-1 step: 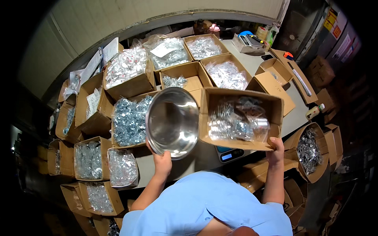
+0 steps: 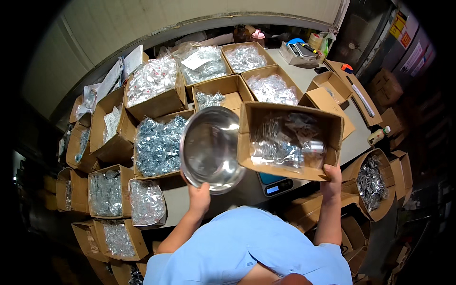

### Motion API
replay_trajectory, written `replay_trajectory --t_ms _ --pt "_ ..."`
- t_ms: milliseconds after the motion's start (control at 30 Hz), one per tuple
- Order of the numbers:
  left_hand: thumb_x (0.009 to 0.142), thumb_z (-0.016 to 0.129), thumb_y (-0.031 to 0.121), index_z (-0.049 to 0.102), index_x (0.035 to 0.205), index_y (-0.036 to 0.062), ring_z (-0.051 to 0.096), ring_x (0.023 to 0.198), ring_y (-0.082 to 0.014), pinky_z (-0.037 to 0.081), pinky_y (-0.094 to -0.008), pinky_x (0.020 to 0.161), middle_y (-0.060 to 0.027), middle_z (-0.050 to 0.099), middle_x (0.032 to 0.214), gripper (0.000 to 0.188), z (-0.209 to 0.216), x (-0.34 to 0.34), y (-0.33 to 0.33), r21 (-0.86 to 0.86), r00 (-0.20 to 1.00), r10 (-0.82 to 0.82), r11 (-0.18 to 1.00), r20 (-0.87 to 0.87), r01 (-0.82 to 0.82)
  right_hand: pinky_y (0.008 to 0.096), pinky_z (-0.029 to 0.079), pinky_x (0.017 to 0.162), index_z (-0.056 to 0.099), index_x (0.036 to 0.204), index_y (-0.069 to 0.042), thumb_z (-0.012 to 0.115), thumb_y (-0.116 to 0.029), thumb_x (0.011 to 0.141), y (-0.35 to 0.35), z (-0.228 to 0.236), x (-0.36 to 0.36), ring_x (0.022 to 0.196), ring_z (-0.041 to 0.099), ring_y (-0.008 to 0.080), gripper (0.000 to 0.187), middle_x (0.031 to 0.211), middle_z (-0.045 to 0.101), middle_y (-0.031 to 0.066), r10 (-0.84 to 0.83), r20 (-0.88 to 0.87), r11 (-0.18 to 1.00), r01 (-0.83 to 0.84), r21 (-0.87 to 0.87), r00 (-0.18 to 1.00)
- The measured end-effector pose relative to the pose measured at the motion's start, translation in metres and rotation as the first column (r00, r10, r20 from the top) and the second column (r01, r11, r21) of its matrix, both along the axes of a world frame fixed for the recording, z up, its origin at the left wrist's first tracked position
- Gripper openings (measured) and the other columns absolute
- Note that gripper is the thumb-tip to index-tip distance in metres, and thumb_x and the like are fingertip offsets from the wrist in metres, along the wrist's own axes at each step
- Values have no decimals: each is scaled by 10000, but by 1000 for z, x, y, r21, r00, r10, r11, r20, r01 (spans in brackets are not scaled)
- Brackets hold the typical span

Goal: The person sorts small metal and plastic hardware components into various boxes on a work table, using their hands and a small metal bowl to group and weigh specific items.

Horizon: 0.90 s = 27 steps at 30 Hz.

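My left hand grips the near rim of a shiny steel bowl, which is tilted so its bare inside faces me. My right hand is closed on the near right corner of an open cardboard box. In that box lie clear plastic bags of small metal parts. Bowl and box are held side by side above the table, the box's left edge meeting or overlapping the bowl's right rim. Partly hidden below the box is a digital scale with a lit display.
Cardboard boxes of bagged metal parts crowd the table's left and back. A box of loose-looking metal pieces stands behind the bowl. At the far right are another scale and an orange tape measure. A bottle stands at the right edge.
The bowl has shifted slightly right, closer to the cardboard box. The box has turned a little, its left side coming nearer to the bowl. Both hands keep their grip.
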<state>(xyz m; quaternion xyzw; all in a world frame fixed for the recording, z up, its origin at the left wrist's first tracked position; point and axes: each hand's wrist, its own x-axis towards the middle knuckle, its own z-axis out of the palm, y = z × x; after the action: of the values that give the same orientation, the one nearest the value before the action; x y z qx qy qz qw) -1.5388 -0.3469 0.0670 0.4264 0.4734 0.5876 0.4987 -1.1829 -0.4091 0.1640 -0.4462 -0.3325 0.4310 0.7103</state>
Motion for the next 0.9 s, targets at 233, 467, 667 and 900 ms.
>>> replay_trajectory --t_ms 233,467,667,900 --pt "727 419 -104 377 1210 -36 591 969 -333 565 -487 735 -209 502 1141 489 63 71 3 -382 771 -160 795 617 471 371 306 994 153 1406 -36 476 -73 474 25 35 -46 1108 397 275 987 1225 347 153 -244 644 970 181 164 725" --pt "719 410 -96 426 1145 -48 607 932 -317 566 -450 730 -189 551 1064 430 42 58 -8 -382 700 -200 719 686 580 438 352 936 222 1379 -37 597 -196 520 7 23 -47 1063 423 337 950 1184 347 190 -305 846 950 73 304 438" --pt "732 442 -86 475 1122 -31 607 889 -306 552 -412 718 -169 566 1035 395 44 64 -3 -341 674 -183 750 716 566 446 320 949 227 1355 -29 609 -447 672 8 35 -43 1163 363 323 888 1252 324 186 -408 901 902 -88 422 146" --pt "729 435 -97 476 1141 -36 607 908 -285 545 -395 739 -163 575 1033 418 35 49 -2 -275 652 -229 770 723 576 479 347 946 153 1350 -33 504 -471 794 -3 9 -31 1208 320 341 790 1290 255 220 -560 800 821 16 571 217"
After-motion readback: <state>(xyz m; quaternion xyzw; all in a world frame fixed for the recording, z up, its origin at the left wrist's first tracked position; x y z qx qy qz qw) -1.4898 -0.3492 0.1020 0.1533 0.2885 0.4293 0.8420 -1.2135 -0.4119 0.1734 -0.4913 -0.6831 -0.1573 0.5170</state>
